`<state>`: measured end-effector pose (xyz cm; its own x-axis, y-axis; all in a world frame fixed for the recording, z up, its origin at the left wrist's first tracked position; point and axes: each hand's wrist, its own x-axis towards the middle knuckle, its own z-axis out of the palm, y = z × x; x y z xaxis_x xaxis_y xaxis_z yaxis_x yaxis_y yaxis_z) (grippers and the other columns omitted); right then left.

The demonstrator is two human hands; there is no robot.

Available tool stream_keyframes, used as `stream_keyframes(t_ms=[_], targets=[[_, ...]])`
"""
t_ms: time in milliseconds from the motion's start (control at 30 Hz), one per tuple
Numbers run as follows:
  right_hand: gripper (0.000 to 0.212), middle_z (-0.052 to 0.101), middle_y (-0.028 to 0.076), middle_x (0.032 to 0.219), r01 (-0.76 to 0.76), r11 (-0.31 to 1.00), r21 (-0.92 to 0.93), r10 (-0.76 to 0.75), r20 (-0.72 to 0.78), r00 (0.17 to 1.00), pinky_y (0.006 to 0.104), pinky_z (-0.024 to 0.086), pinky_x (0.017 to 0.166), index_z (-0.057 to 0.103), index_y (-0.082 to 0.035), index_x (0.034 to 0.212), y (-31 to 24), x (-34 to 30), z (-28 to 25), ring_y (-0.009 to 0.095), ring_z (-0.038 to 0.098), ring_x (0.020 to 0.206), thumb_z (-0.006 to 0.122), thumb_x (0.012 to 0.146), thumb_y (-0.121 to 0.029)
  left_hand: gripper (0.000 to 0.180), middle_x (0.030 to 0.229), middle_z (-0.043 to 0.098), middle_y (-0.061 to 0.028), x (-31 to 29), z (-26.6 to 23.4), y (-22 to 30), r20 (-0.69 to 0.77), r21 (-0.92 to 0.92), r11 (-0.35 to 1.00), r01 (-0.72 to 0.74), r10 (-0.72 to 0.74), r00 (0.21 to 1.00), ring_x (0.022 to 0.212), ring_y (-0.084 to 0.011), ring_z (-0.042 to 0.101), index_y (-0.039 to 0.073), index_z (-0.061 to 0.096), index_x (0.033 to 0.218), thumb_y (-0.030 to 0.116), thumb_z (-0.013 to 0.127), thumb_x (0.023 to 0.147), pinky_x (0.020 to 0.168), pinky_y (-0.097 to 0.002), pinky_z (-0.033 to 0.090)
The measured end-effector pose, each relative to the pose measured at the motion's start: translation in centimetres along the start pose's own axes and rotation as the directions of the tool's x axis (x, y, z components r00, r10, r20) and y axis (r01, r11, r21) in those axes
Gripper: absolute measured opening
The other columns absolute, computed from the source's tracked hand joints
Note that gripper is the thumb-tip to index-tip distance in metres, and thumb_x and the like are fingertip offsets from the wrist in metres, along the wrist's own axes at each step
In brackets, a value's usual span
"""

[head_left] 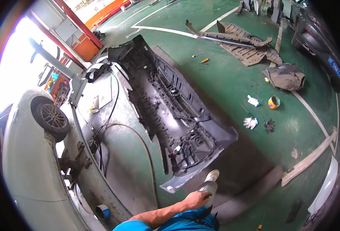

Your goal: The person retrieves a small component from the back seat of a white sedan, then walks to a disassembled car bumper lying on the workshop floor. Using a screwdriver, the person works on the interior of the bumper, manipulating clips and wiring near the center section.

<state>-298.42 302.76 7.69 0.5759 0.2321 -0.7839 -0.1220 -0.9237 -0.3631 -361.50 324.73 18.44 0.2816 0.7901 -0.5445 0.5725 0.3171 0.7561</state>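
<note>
My left hand (197,200) reaches across in front of my grey trouser leg (209,187). Its fingers are curled, and whether something small sits in them cannot be made out. Just ahead of my shoe (212,176) lies a large dark car bumper (185,109), its hollow inner side facing up, with wiring and small fittings along it. The bumper's near end (172,185) is the part closest to my left hand, and the two are apart. My right hand is out of view.
A white car (35,154) stands by a lift post at left; hoses (146,144) curve over the floor. White gloves (250,123), a round tin (274,102), dark clips (269,126), a yellow-handled screwdriver (204,60) and underbody panels (247,42) lie right, near a dark car (320,42).
</note>
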Motion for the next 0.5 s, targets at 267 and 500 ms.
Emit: stream_keyframes(t_ms=[267, 500], targets=[[0.019, 0.056, 0.004, 0.072, -0.218, 0.945, 0.243, 0.171, 0.198, 0.965, 0.0328, 0.049, 0.055, 0.073, -0.01, 0.111, -13.4, 2.0, 9.9, 0.017, 0.055, 0.062, 0.066, 0.096, -0.019, 0.043, 0.114, 0.069, -0.0216, 15.5, -8.8, 8.9, -0.149, -0.017, 0.996, 0.091, -0.092, 0.985, 0.105, -0.0396, 0.067, 0.01, 0.065, 0.128, 0.035, 0.061, 0.094, 0.091, -0.0477, 0.053], [0.022, 0.061, 0.007, 0.076, -0.116, 0.978, -0.174, 0.158, 0.254, 0.954, 0.0356, 0.05, 0.052, 0.068, 0.0, 0.103, -33.5, 15.7, 12.2, 0.02, 0.057, 0.058, 0.068, 0.091, -0.019, 0.039, 0.108, 0.072, -0.0215, 21.7, -10.8, 8.7, -0.443, -0.149, 0.949, 0.277, -0.315, 0.84, 0.101, -0.0375, 0.07, 0.003, 0.069, 0.117, 0.027, 0.065, 0.087, 0.086, -0.0433, 0.056]])
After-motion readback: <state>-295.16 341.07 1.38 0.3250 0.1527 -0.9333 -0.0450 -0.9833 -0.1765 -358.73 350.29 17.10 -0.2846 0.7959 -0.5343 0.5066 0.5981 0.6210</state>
